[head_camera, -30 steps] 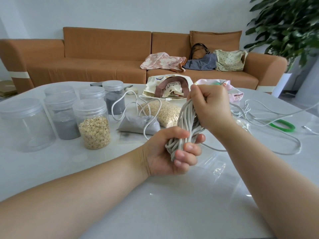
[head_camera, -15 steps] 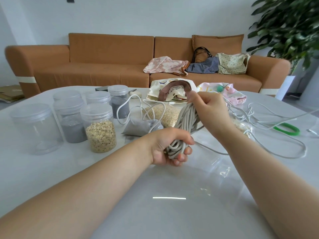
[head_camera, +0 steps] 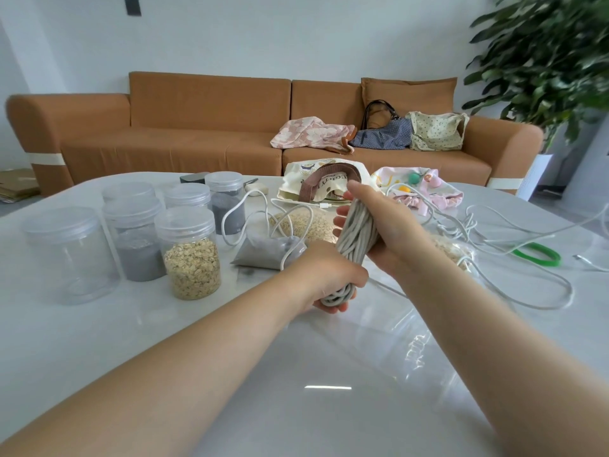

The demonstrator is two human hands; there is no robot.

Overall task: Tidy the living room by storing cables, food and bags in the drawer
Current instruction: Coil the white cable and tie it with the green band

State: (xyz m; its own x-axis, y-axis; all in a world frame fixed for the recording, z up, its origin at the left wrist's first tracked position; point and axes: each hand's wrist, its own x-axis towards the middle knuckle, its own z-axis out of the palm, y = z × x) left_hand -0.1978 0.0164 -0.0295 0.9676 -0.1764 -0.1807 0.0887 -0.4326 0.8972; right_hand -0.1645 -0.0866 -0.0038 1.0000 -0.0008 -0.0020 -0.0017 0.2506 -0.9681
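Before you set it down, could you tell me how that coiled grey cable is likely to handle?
The cable is probably floppy: its loops bend sharply below the left hand. No tie shows, so it may uncoil if released.

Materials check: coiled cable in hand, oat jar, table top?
Coiled cable: matte pale-grey sheath, probably soft plastic or rubber; it bends into loose loops. Oat jar: clear plastic by the look; see-through wall, cloudy lid. Table top: glossy white, maybe stone or glass; it mirrors the light.
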